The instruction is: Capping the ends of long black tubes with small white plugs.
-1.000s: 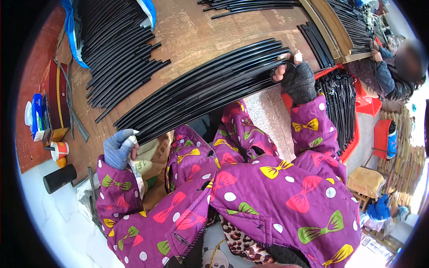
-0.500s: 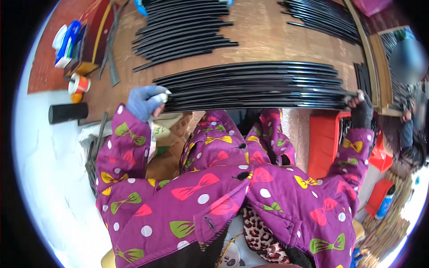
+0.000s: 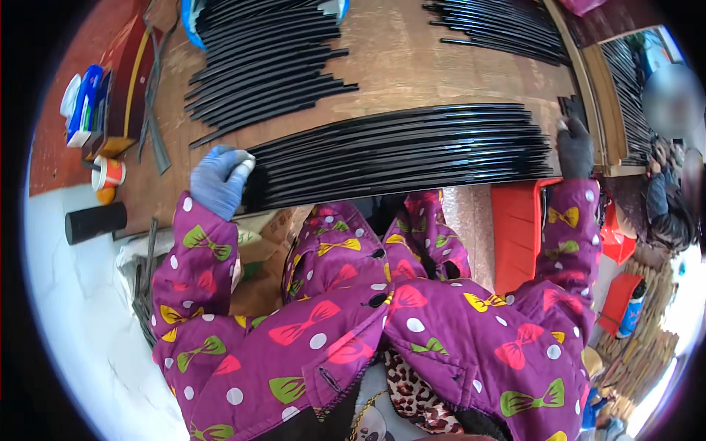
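Worktop (image 3: 412,77): scuffed brown wood, spreading between and beyond both sets of fingers.
Row of black rods (image 3: 397,151): on the worktop's near edge, between the left and right fingers; slim, glossy, packed side by side in a broad band, pale light streaking the surfaces, ends staggered, lengths slightly bowed in this wide view.
Farther rod pile (image 3: 265,66): also black, beyond the left fingers, ends uneven, blue wrapping (image 3: 193,26) at its far side.
Upper-right rods (image 3: 500,29): a smaller black batch beyond the right fingers.
Red crate (image 3: 515,228): below and left of the right fingers.
Left hand (image 3: 217,180): grey-blue glove, pale fingertips close together at the row's left ends; whether clamped on a rod, cannot tell.
Right hand (image 3: 576,151): dark glove, fingers curled just beside the row's right ends; grip cannot be told.
Paper cup (image 3: 110,174): red and white, left of the left fingers.
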### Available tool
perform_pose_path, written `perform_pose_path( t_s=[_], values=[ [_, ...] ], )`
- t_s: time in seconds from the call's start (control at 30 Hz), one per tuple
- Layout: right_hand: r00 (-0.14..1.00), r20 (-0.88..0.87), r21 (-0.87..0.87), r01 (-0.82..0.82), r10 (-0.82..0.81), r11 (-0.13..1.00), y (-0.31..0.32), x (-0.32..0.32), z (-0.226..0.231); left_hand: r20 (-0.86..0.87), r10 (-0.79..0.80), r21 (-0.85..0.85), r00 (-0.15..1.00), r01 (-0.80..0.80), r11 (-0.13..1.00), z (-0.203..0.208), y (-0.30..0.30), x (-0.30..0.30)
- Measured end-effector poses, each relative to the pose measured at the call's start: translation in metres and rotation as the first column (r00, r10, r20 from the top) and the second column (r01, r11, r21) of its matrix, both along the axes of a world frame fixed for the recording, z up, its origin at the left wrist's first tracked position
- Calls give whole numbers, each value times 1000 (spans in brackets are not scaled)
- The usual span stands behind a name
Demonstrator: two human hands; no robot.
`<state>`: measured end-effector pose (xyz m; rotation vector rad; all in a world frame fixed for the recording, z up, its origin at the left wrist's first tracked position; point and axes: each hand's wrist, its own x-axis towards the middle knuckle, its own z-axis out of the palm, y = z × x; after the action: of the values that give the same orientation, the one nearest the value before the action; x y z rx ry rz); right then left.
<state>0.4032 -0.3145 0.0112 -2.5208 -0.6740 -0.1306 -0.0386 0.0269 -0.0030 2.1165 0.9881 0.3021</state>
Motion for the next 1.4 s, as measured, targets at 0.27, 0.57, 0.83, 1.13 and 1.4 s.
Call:
perform_pose_path(
  t_s=[0.27,0.57,0.83,1.13,1.4],
  values=[
    [989,115,-439,-36,96,898,109,31,2,-321,-55,479,945,212,852,-8,36,37],
    [846,264,-805,-72,463,589,146,-6,31,-340,-128,536,932,304,788,-3,36,33],
    [609,204,-481,-620,766,621,119,-86,55,50,-25,292,998,9,956,2,13,26],
    [618,143,-40,-777,773,629,95,-135,41,164,-32,-24,986,37,999,19,-14,23],
    [599,21,-24,-800,800,599,87,-132,33,115,-145,-21,983,148,989,22,-17,23]
  ],
)
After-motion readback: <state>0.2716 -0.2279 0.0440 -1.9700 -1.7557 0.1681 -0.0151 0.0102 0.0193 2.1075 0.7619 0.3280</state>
